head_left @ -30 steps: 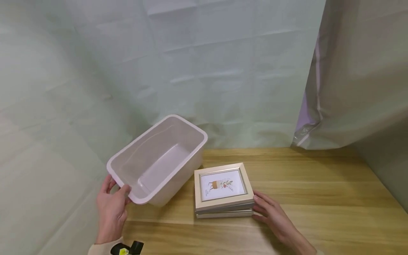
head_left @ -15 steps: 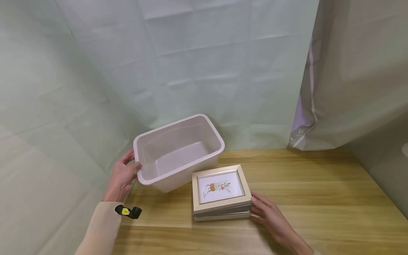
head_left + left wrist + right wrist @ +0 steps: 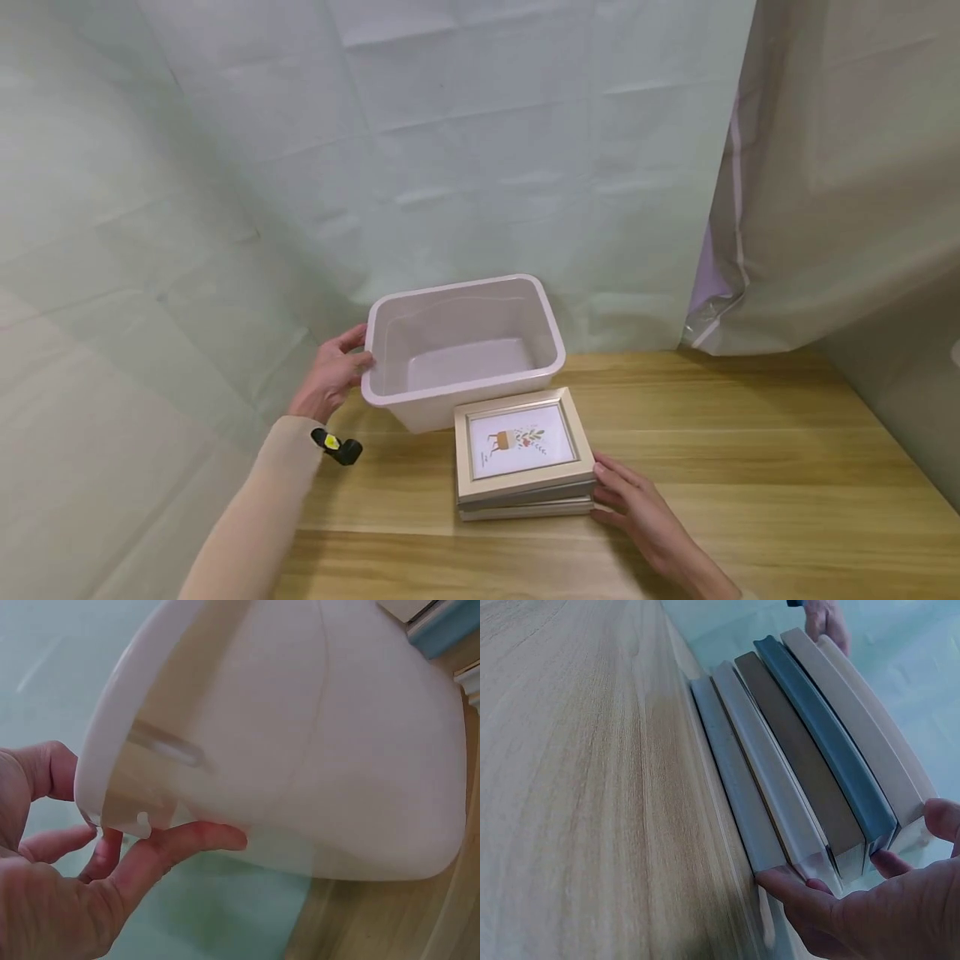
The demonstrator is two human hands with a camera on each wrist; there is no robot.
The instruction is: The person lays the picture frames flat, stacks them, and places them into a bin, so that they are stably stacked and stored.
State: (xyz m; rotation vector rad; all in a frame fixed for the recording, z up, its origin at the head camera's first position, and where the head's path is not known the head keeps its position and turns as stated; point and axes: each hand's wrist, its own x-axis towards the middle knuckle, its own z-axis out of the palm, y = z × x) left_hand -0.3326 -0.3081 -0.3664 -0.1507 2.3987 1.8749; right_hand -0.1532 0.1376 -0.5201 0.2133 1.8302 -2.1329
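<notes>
A pale plastic bin [image 3: 457, 325] stands on the wooden table against the back curtain, with nothing in it. My left hand [image 3: 330, 379] grips its left end at the rim; in the left wrist view, fingers lie on both sides of the rim of the bin [image 3: 300, 750]. In front of the bin is a stack of several picture frames, topped by a cream frame [image 3: 467, 446] with a plant print. The right wrist view shows their edges, among them a blue-grey frame [image 3: 832, 742]. Fingers of my right hand [image 3: 641, 512] touch the stack's right side.
Pale sheets [image 3: 480, 167] hang behind and to the left of the table [image 3: 750, 467]. A grey-brown curtain [image 3: 847, 167] hangs at the right. A black strap device [image 3: 337, 447] sits on the left wrist.
My left hand has swung the bin to the right and back, turning it from diagonal to nearly parallel with the back curtain. The right hand and the frames stay in place.
</notes>
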